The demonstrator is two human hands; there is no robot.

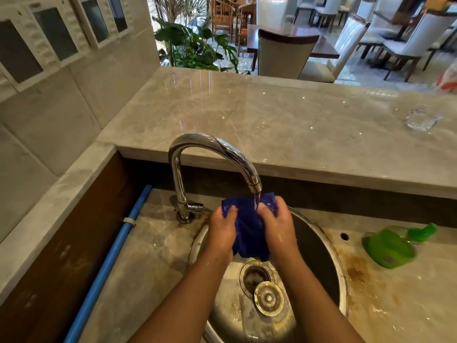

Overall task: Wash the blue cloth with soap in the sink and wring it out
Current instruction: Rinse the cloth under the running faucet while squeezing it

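Cloth, gripped by left hand and right hand, sits under running tap over the sink. No suds visible; wringing seems left.

You face a glossy grey marble counter that runs across in front of you and catches small glints of light. On your left, a wall of pale tiles carries white-framed dark panels. Beyond the counter you look into a daylit dining room with a dark wooden table, pale upholstered chairs, wooden chairs further back and leafy green plants.
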